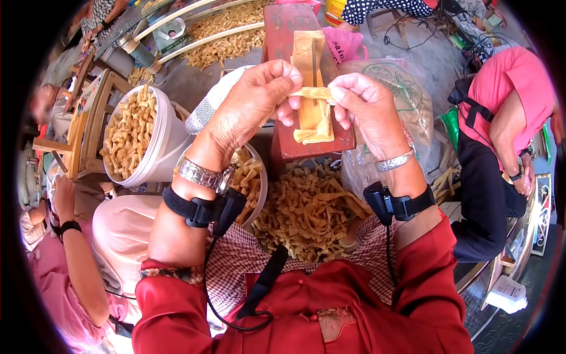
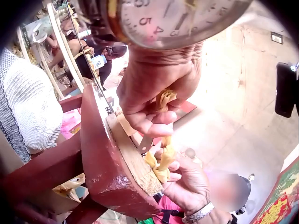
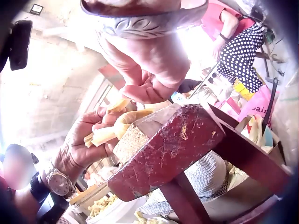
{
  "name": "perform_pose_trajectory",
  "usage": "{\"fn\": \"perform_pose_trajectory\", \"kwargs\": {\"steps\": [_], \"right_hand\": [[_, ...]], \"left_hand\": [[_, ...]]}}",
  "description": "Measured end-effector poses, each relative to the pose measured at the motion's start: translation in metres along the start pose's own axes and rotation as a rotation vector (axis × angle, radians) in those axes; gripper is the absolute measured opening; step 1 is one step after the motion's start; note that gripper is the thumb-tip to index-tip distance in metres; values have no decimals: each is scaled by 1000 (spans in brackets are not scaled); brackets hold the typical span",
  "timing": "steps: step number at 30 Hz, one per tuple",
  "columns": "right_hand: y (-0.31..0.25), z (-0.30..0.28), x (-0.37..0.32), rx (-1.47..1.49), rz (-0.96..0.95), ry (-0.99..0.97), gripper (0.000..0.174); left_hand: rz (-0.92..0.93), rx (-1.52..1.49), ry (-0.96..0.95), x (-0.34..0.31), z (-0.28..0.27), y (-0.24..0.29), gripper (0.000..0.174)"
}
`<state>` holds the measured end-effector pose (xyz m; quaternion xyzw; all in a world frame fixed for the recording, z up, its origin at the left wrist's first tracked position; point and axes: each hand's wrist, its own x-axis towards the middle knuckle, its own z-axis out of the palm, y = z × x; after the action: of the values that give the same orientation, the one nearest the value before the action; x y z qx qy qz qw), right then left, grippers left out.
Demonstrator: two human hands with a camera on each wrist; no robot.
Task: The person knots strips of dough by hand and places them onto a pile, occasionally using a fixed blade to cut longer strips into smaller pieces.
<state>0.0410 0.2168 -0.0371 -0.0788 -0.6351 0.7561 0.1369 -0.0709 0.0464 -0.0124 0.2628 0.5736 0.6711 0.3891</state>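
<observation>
A soft yellow strip [image 1: 312, 92] is stretched between my hands above a wooden block [image 1: 308, 50] on a red bench [image 1: 342, 138]. My left hand [image 1: 256, 97] pinches its left end between thumb and fingers. At the other end, my right hand [image 1: 368, 106] pinches it with thumb and forefinger. Further yellow pieces [image 1: 315, 131] lie over the block's near end. From the left wrist, a folded, knot-like part of the yellow strip [image 2: 163, 163] shows by the fingers. The right wrist view shows a looped yellow part [image 3: 124, 126] beside the block's end.
A white bucket [image 1: 168, 138] full of short yellow pieces stands at the left, with a second tub [image 1: 259, 189] beside it. A heap of pieces [image 1: 312, 218] lies below the bench. People sit on both sides, one in pink [image 1: 513, 88] at the right. Plastic bags [image 1: 401, 88] lie beyond.
</observation>
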Motion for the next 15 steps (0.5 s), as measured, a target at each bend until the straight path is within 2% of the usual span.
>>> {"fn": "perform_pose_trajectory", "kwargs": {"steps": [11,15], "right_hand": [[1,-7,10,-76,-26,69,10],[1,-7,13,-159,-38,103,8]], "left_hand": [[41,-36,31,8,4,1,9],[115,81,41,15,0,-6,7]]}}
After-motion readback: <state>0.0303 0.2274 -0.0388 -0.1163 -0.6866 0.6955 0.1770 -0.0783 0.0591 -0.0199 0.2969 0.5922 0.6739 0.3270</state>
